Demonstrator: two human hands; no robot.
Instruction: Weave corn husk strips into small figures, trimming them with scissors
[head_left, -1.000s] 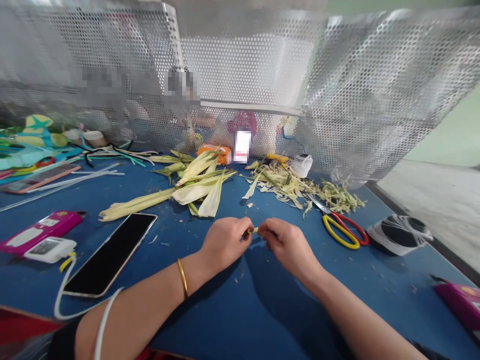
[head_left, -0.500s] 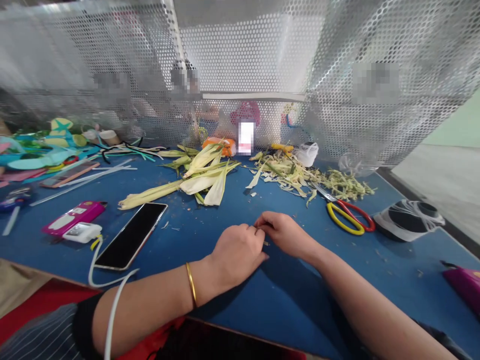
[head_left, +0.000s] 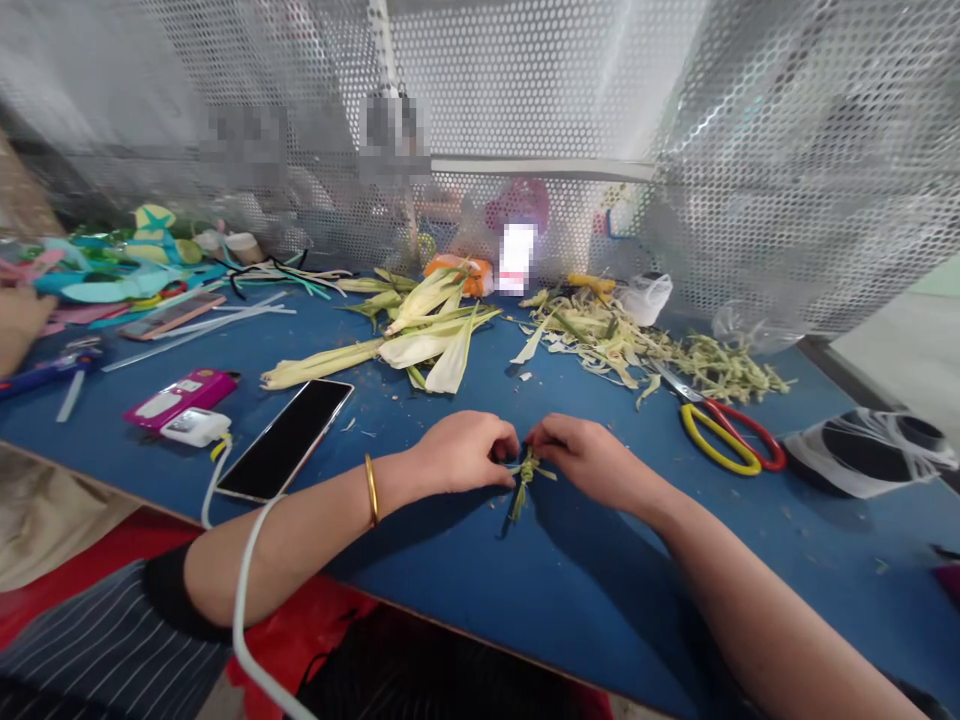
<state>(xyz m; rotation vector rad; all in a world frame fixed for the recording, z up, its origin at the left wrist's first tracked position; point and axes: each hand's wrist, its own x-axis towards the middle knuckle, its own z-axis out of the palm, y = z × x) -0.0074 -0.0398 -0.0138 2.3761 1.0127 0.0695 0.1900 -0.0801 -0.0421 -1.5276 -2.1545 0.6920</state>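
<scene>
Between my hands is a small knotted corn husk piece (head_left: 527,472), green and yellowish, with short ends sticking out at the sides and a tail pointing toward me. My left hand (head_left: 469,452), with a gold bangle on the wrist, pinches at its left end. On the other side my right hand (head_left: 581,455) has its fingers closed at the upper right of the knot. Both hands are just above the blue table (head_left: 442,590). Beyond them lie whole corn husks (head_left: 431,345) and a heap of shredded husk (head_left: 600,340).
At right are scissors (head_left: 720,435) with red and yellow handles and a black spool wrapped in plastic (head_left: 870,450). A phone (head_left: 289,440), a purple device (head_left: 180,400) and a white cable (head_left: 244,600) are at left. Another person's hand (head_left: 22,320) shows at far left.
My hands have moved apart a little, and the knotted husk piece between them has come into sight. The view has shifted left. Another person's hand has appeared at far left.
</scene>
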